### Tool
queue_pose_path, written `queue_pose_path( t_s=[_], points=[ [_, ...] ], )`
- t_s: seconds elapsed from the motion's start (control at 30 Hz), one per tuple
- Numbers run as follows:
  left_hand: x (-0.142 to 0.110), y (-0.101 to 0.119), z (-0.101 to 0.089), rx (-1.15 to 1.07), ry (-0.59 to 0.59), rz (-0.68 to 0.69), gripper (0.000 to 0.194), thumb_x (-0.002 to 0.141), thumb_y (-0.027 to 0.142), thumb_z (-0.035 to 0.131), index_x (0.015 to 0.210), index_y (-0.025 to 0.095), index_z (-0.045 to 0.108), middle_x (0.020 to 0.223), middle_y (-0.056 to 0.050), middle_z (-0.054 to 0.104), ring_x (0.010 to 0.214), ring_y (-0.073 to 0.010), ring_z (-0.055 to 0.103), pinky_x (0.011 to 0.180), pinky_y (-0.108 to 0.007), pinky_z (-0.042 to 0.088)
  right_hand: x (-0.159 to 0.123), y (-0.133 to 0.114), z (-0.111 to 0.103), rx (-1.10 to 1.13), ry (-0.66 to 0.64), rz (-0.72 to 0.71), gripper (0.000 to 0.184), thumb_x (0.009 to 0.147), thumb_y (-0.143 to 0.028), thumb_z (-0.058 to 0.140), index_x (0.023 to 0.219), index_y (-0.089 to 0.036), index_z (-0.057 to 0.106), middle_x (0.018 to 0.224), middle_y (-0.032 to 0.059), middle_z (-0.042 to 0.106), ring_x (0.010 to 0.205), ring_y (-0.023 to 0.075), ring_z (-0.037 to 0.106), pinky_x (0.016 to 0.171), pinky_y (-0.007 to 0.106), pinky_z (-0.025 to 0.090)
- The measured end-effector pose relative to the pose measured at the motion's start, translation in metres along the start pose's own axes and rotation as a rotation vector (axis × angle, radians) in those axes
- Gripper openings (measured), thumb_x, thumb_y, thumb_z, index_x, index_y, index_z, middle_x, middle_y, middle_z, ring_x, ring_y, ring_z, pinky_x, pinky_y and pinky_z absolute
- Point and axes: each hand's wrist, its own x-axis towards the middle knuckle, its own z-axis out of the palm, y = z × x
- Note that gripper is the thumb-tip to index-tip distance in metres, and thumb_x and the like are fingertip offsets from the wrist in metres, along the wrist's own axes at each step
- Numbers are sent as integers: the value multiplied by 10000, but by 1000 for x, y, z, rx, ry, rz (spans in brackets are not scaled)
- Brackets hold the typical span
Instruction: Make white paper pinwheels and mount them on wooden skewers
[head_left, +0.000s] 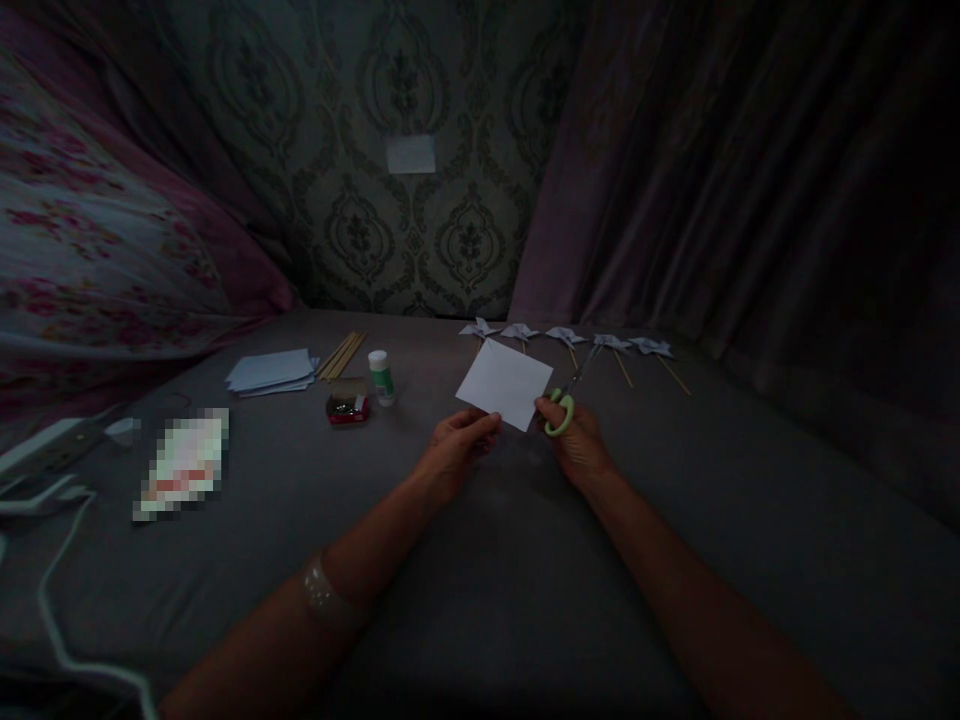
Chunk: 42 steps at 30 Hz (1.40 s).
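A white square sheet of paper (506, 382) is held up above the grey surface, one corner toward me. My left hand (459, 447) pinches its near left edge between thumb and fingers. My right hand (576, 440) has its fingers through the green handles of a pair of scissors (562, 408), whose blades point up and away from me. The right thumb and fingertips are close to the paper's right edge; whether they touch it is hard to tell. Behind the paper lie several paper pinwheels (566, 340) on wooden sticks, in a row.
At left are a stack of white paper (271, 371), wooden sticks (343, 356), a glue stick (382, 378) standing upright, and a small red box (346, 408) of metal bits. A power strip (45, 452) with a white cable (56, 600) is at far left, beside a blurred packet (186, 462).
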Motion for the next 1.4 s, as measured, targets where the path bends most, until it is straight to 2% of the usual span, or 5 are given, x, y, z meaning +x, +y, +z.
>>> queue_pose_path(
  t_s=[0.17,0.37,0.6,0.8,1.4],
  points=[
    [1,-2,1,6,7,9,279,543,338,809,605,141,622,652,-36,615,552,-88,510,553,-236,375,-2,0,0,-93,-30,-19,289,570,-403,757,710,-179,638,660,-17,577,610,108,463,575,245,361],
    [5,2,-4,-45,67,56,265,541,303,806,641,134,628,667,-32,627,555,-78,504,547,-220,376,-6,-11,1,-357,-90,-30,354,622,-526,688,594,-185,595,632,9,551,629,131,461,574,247,356],
    [11,18,-14,-118,164,126,265,523,269,805,632,132,606,669,-27,624,562,-74,510,527,-209,369,-18,-24,6,-667,-437,133,500,714,-661,522,609,-177,587,624,-1,545,572,111,435,559,250,317],
    [13,23,-17,-144,201,145,284,497,266,806,603,130,580,634,-14,608,538,-66,495,506,-202,350,-27,-20,11,-775,-668,163,409,766,-559,525,653,-167,565,597,-26,501,562,109,434,539,242,315],
    [13,15,-17,-88,191,161,227,561,255,781,615,127,602,626,-25,610,526,-68,496,511,-215,363,-31,-15,15,-803,-614,117,410,750,-527,542,578,-157,580,563,7,552,531,115,477,521,242,340]
  ],
)
